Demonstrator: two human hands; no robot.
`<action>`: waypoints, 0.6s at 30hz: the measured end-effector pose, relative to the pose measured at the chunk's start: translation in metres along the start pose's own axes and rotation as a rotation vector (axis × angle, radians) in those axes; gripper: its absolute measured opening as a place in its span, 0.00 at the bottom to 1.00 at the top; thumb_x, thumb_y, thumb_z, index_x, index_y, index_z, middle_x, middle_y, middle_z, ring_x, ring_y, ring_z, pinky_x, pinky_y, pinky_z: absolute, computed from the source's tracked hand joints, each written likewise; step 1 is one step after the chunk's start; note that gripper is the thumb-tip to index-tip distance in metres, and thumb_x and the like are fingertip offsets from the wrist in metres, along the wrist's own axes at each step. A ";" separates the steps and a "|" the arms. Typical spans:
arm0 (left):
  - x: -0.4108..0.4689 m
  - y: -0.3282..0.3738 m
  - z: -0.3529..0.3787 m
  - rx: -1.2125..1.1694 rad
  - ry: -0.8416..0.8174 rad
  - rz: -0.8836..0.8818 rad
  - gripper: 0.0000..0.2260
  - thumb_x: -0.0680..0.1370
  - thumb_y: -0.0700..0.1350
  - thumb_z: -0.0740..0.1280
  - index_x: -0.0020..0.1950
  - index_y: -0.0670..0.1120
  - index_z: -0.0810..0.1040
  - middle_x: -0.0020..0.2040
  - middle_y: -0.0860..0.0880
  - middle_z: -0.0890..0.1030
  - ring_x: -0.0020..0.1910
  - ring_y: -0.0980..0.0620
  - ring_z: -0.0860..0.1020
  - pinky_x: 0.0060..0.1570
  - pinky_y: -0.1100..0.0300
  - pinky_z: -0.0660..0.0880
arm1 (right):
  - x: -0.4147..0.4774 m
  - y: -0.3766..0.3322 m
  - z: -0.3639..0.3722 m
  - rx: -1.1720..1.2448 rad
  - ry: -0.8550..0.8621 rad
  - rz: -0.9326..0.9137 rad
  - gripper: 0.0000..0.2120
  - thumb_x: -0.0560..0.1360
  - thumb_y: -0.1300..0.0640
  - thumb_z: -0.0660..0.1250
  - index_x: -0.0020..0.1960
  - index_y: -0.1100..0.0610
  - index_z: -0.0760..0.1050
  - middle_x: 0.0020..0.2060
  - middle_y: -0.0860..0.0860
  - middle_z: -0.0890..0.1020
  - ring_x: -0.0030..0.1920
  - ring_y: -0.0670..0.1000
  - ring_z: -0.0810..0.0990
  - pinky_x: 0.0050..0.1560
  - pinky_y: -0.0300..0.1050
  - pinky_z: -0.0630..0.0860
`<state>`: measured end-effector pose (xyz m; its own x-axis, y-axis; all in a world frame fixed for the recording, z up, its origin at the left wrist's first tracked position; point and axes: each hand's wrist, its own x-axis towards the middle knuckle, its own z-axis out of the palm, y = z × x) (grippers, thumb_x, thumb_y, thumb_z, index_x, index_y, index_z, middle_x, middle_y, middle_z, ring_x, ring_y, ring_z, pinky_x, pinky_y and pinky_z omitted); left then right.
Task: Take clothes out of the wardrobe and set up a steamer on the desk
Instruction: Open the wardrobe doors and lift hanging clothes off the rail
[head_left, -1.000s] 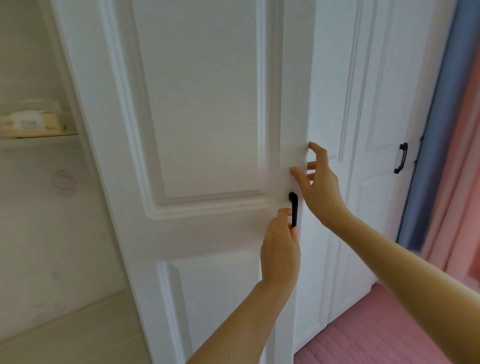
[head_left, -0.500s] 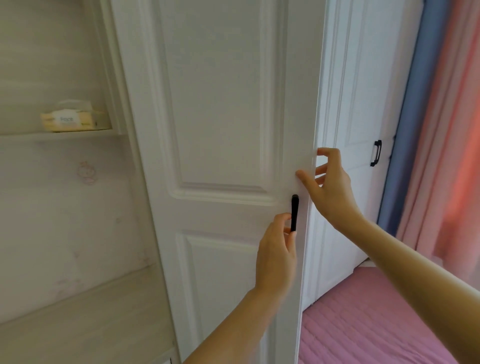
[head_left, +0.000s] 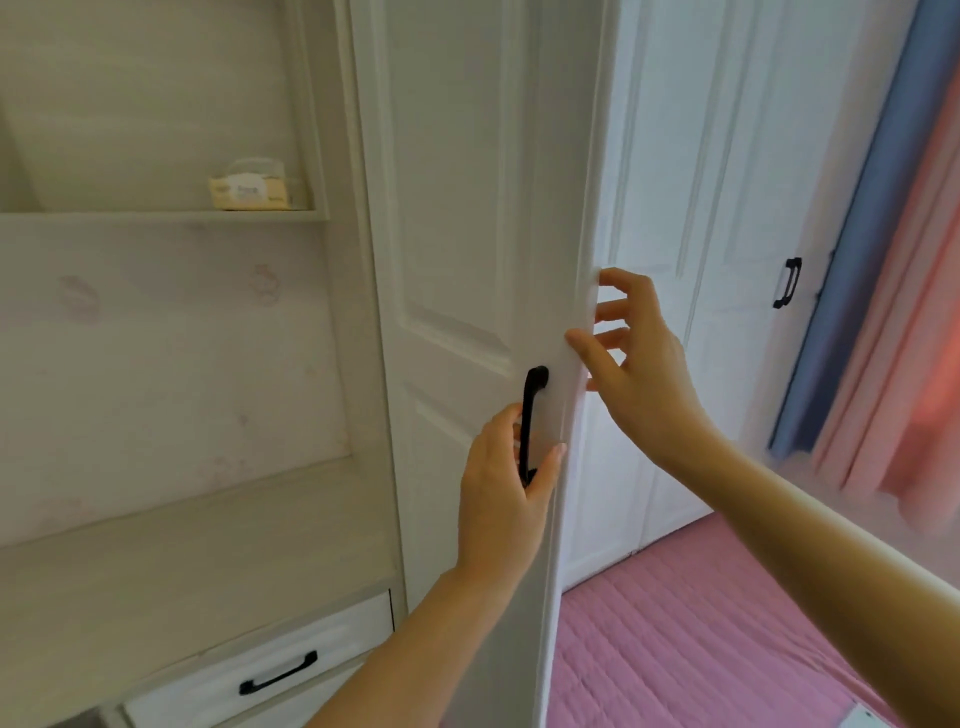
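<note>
A white panelled wardrobe door (head_left: 457, 208) stands partly swung out in front of me. My left hand (head_left: 504, 488) grips its black vertical handle (head_left: 531, 415), with the fingers behind the bar and the thumb on the door's edge. My right hand (head_left: 634, 364) is spread open, fingertips resting on the door's free edge just above the handle. The inside of the wardrobe is hidden behind the door. No clothes or steamer are in view.
A pale desk surface (head_left: 171, 561) lies at the left with a drawer (head_left: 270, 670) below and a shelf holding a tissue pack (head_left: 249, 192) above. Another wardrobe door with a black handle (head_left: 787, 283) stands further right. Blue and pink curtains (head_left: 883, 260) hang beyond; pink bedding (head_left: 691, 639) lies below.
The door has swung further out towards me and the view has turned, showing more desk and shelf. My left hand has closed more fully on the handle; my right hand stays on the door's edge.
</note>
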<state>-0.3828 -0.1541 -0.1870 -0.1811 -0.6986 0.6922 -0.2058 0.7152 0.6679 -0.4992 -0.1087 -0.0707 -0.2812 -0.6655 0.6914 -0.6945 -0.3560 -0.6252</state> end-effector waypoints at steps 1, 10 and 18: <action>-0.004 0.001 -0.007 0.020 0.012 -0.003 0.23 0.76 0.59 0.65 0.68 0.54 0.67 0.59 0.56 0.76 0.55 0.58 0.76 0.51 0.69 0.76 | -0.003 -0.007 0.003 0.021 -0.020 0.003 0.22 0.78 0.53 0.65 0.68 0.48 0.61 0.49 0.39 0.73 0.49 0.45 0.79 0.49 0.51 0.82; -0.022 0.008 -0.042 0.055 0.102 -0.066 0.32 0.70 0.61 0.69 0.70 0.50 0.67 0.57 0.53 0.76 0.53 0.55 0.77 0.50 0.67 0.77 | -0.010 -0.032 0.017 0.137 -0.190 -0.002 0.20 0.77 0.53 0.65 0.67 0.49 0.64 0.55 0.46 0.77 0.52 0.47 0.80 0.49 0.50 0.82; -0.024 0.008 -0.067 0.029 0.106 -0.146 0.28 0.70 0.57 0.72 0.68 0.54 0.70 0.54 0.57 0.78 0.51 0.59 0.77 0.49 0.69 0.74 | -0.007 -0.032 0.029 0.115 -0.367 -0.056 0.19 0.78 0.49 0.61 0.68 0.50 0.64 0.58 0.42 0.75 0.56 0.41 0.75 0.54 0.35 0.73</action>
<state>-0.3158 -0.1303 -0.1799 -0.0454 -0.7875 0.6146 -0.2507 0.6046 0.7561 -0.4559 -0.1123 -0.0663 0.0250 -0.8258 0.5634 -0.6176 -0.4560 -0.6409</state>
